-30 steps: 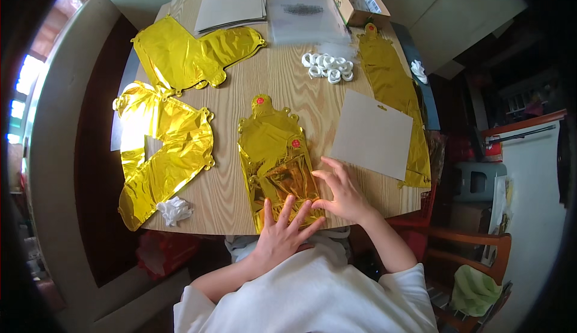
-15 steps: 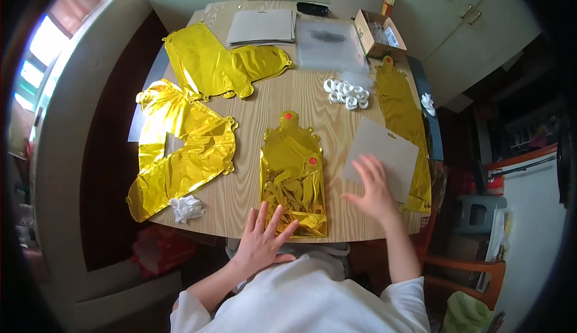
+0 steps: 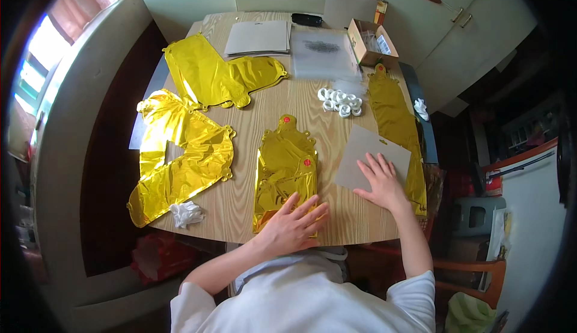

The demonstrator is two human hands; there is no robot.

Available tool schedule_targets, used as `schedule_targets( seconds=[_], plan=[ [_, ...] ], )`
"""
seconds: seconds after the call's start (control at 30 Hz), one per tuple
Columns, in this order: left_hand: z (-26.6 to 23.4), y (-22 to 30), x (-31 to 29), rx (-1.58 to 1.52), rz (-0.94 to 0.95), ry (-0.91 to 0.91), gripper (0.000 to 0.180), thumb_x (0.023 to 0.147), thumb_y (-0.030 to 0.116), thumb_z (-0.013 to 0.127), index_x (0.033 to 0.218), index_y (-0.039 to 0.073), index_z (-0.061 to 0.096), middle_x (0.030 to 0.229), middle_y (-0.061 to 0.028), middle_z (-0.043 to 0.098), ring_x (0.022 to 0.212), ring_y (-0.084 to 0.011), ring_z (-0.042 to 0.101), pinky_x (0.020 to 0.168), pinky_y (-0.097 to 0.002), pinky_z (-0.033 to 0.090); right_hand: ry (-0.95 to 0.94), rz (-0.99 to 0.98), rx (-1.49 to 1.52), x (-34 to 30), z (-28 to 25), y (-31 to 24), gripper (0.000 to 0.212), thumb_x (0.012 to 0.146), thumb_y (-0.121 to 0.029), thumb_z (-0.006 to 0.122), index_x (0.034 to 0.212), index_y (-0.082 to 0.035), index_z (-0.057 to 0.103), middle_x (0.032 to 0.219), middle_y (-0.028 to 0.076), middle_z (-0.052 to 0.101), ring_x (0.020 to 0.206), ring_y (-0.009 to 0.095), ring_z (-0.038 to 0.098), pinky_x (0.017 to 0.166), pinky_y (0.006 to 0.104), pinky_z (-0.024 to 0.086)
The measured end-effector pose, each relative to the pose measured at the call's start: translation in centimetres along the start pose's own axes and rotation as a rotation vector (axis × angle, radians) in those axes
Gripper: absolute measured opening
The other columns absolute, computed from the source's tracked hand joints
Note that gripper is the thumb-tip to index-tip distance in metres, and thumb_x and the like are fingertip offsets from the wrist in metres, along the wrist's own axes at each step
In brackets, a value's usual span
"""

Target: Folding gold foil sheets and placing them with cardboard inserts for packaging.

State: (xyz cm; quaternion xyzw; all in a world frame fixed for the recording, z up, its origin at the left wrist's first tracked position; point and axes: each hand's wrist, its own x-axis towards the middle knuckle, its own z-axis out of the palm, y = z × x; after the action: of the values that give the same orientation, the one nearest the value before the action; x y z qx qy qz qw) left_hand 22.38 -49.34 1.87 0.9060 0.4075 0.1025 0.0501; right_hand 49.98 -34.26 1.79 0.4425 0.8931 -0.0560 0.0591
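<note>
A folded gold foil balloon [image 3: 286, 158] lies flat in front of me, with two red round stickers on it. Across its near end rests my left hand [image 3: 291, 225], open, its fingers spread and pointing to the right. My right hand [image 3: 383, 183] is open too, palm down on a grey card [image 3: 354, 161] with a small hang hole at its top. Beyond that card, a long gold foil balloon [image 3: 393, 113] runs along the right side of the table; the card and hand cover part of its left edge.
Larger gold foil balloons [image 3: 207, 71] are spread over the left side. At the back are stacked grey cards [image 3: 257, 36], clear plastic bags [image 3: 324, 56] and an open cardboard box [image 3: 369, 44]. White ribbon rolls [image 3: 341, 101] sit mid-right. Crumpled white material [image 3: 187, 214] lies at front left.
My left hand has slid right over the folded balloon's near end. My right hand has come down onto the card. The whole view has shifted slightly.
</note>
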Motion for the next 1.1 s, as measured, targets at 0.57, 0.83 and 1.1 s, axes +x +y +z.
schedule_targets(
  seconds=[0.57,0.83,1.1],
  plan=[
    [1.5,-2.6,1.1,-0.026,-0.205,-0.065,0.101,0.083,0.077,0.041,0.146,-0.002,0.036,0.153,-0.0214,0.032,0.145,-0.0393,0.023,0.114,-0.0645,0.012,-0.008,-0.116,0.070,-6.4,1.4,-5.4,0.112,0.068,-0.077,0.063,0.147,-0.003,0.034,0.156,0.022,0.023,0.145,0.046,0.015,0.112,0.0676,0.014],
    [-1.5,-2.3,-2.6,-0.072,-0.378,-0.032,0.096,0.082,0.067,0.057,0.146,-0.002,0.035,0.154,-0.0221,0.030,0.146,-0.0421,0.018,0.116,-0.0607,0.010,0.085,-0.176,-0.055,-10.8,2.4,-9.9,0.098,0.068,-0.060,0.074,0.144,-0.008,0.041,0.154,0.016,0.029,0.141,0.042,0.027,0.111,0.0668,0.022],
    [-2.2,-2.2,-8.3,-0.189,-0.649,0.126,0.084,0.084,0.048,0.067,0.146,0.001,0.036,0.153,-0.0231,0.029,0.144,-0.0441,0.021,0.116,-0.0561,0.018,0.602,-0.093,0.079,-12.8,1.5,-10.0,0.033,0.086,-0.002,0.057,0.118,0.002,0.063,0.122,0.016,0.065,0.114,0.033,0.062,0.095,0.0435,0.049]
  ],
)
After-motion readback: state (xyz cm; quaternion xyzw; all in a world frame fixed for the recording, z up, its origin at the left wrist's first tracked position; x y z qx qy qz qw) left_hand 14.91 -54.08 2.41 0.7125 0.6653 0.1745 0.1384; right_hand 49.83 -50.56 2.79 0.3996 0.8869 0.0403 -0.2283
